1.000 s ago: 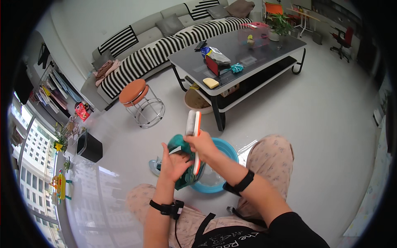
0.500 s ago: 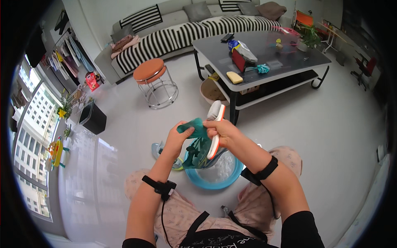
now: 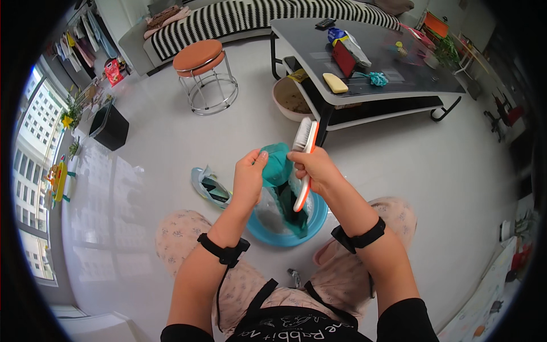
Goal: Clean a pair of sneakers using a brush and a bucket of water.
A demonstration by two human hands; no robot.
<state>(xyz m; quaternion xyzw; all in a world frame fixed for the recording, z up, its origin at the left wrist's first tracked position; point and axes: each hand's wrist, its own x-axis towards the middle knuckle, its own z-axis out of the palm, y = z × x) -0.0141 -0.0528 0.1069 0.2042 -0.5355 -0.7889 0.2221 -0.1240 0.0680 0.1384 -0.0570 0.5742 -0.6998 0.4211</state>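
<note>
My left hand (image 3: 249, 174) pinches the top of a teal cloth (image 3: 277, 165) that hangs down into a light blue basin (image 3: 316, 219) on the floor between my knees. My right hand (image 3: 314, 165) grips a white scrubbing brush with an orange handle (image 3: 305, 157), and also holds the cloth's other edge. The brush stands nearly upright, bristles at the top facing left toward the cloth. The lower cloth is wet and dark inside the basin.
A slipper (image 3: 209, 187) lies left of the basin. Ahead stand a dark low table (image 3: 399, 74) with small items, a bowl (image 3: 292, 100) under it, an orange stool (image 3: 199, 60), a striped sofa (image 3: 256, 17) and a black bin (image 3: 111, 125).
The view has tilted down and closer. Both hands have lifted the cloth and brush higher over the basin, and the cloth is now stretched between them.
</note>
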